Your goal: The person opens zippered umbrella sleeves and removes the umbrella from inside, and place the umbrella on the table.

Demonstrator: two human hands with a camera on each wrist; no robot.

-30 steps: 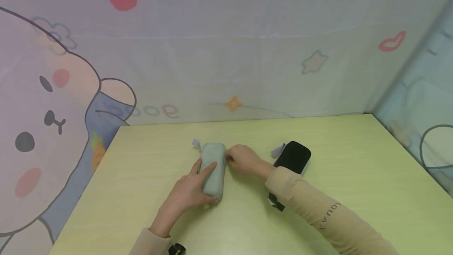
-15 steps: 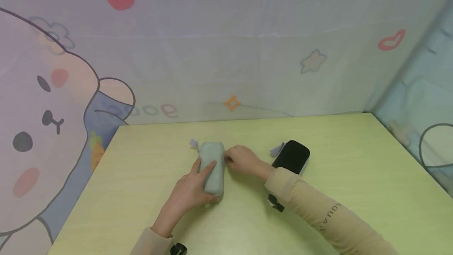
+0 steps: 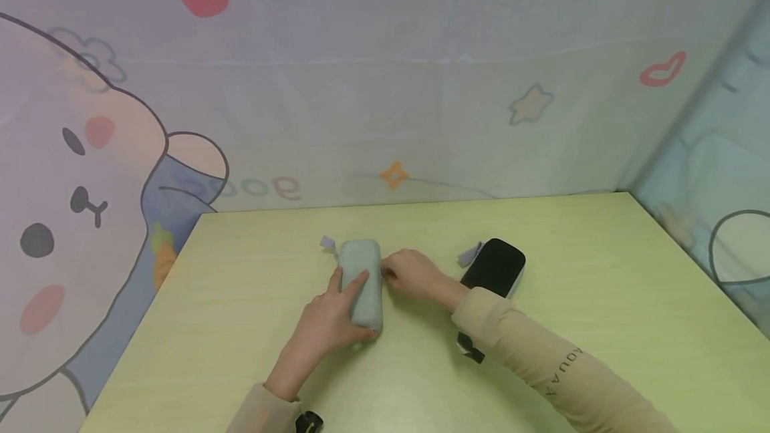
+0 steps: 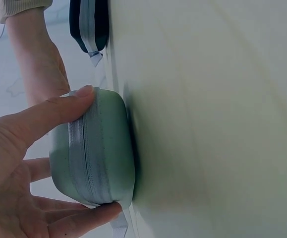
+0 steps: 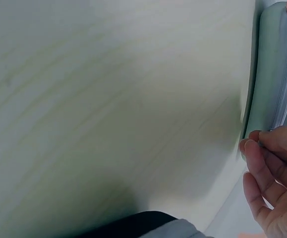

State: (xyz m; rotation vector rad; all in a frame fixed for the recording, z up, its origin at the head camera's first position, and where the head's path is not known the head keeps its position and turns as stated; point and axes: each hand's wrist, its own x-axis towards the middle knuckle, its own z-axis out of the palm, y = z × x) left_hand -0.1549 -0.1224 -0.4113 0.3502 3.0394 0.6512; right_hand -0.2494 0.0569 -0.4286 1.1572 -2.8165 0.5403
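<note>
A pale green zippered case (image 3: 361,256) lies lengthwise on the table. My left hand (image 3: 327,323) grips its near half, with the thumb at the near end and fingers over the top and left side. In the left wrist view the grey zipper (image 4: 91,153) runs round the case with its edges together at this end, and the thumb presses on it. At the case's right side, toward the far end, my right hand (image 3: 415,274) pinches the zipper pull between thumb and index finger; the pull itself is hidden by the fingertips (image 5: 255,136).
A second case with a black top (image 3: 496,266) lies to the right, partly under the right forearm. Its grey loop (image 3: 470,254) points left. Behind the yellowish table (image 3: 259,239) hangs a printed cloth (image 3: 361,85).
The near end of the green case has swung slightly right and away, along with my left hand. The right hand stays almost in place at the case's side.
</note>
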